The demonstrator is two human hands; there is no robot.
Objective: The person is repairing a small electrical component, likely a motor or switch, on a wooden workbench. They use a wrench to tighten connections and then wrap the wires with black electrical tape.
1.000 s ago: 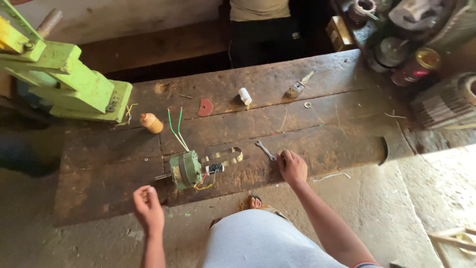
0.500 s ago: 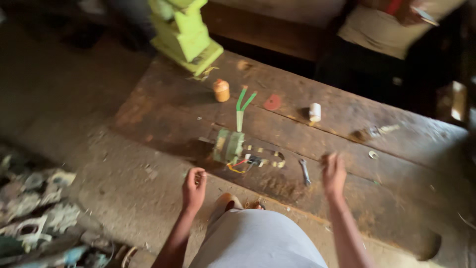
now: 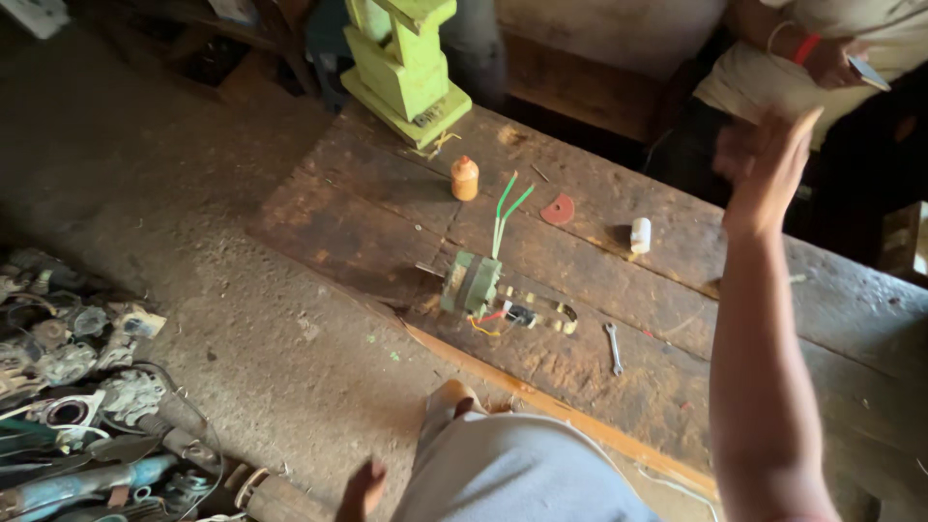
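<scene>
Motor [image 3: 472, 283], green-wound with two green leads, lies mid-bench on the wooden workbench [image 3: 387, 222], spanner [image 3: 613, 347] just beside it within reach; right hand [image 3: 768, 164] raised above, open, empty, blurred; left hand [image 3: 362, 488] low, empty, grip unclear.

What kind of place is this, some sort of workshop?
Most likely a small repair workshop: a worn wooden workbench carries a green motor part with loose wires and a small spanner, and a heap of scrap metal parts lies on the dirt floor.
</scene>
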